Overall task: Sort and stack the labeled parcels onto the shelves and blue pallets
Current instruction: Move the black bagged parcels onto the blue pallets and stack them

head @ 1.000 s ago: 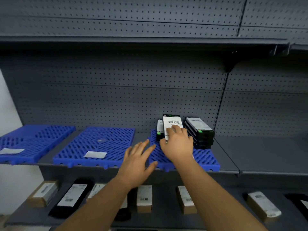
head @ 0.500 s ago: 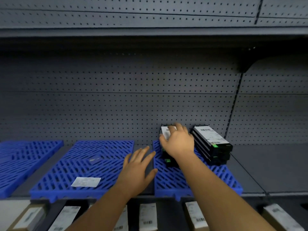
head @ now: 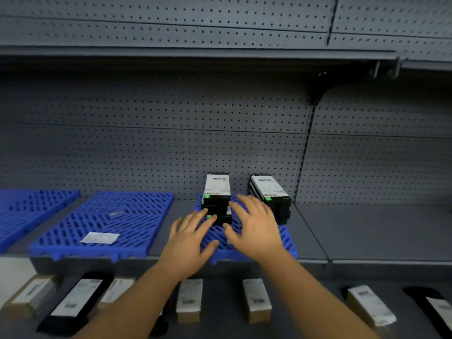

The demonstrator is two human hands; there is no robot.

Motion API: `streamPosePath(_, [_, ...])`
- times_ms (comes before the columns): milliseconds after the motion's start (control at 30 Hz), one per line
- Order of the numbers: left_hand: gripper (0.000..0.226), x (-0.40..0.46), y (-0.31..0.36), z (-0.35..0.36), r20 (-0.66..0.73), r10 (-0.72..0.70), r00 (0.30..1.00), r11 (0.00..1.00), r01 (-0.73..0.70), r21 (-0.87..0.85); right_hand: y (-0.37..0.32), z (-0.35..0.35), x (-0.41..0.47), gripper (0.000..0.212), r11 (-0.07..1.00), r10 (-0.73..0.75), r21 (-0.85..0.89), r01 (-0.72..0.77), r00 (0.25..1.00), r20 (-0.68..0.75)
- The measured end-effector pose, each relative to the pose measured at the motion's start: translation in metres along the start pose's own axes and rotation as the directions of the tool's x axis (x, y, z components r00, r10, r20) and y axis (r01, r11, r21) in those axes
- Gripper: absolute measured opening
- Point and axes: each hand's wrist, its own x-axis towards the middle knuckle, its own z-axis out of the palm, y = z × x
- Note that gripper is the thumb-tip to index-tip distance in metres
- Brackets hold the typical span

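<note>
Both hands, left (head: 188, 243) and right (head: 256, 228), hover open, gripping nothing; a careless brush could topple the black box stack (head: 217, 198) at the pallet's (head: 288, 243) back edge.

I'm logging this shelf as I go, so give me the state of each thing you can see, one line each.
Left hand: open, fingers spread, holding nothing.
Right hand: open, holding nothing.
Left stack of black parcels: flat on the right blue pallet, label up.
Right stack of black parcels: same pallet, label up.
Middle blue pallet: one loose label on it.
</note>
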Motion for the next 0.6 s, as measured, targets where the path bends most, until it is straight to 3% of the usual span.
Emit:
streamPosePath(300, [0.067, -0.049, 0.077, 0.017, 0.048, -0.069, 0.996, 0.998, 0.069, -0.002, 0.046, -0.026, -0.077, 0.066, 0.997, -0.070, 0.027, 0.067, 0.990, 0.122])
streamPosePath(600, [0.066, -0.117, 0.088, 0.034, 0.125, -0.107, 0.986, 0.994, 0.108, -0.005, 0.030, -0.001, -0.149, 0.059, 0.985, -0.150, 0.111, 0.132, 0.974, 0.167])
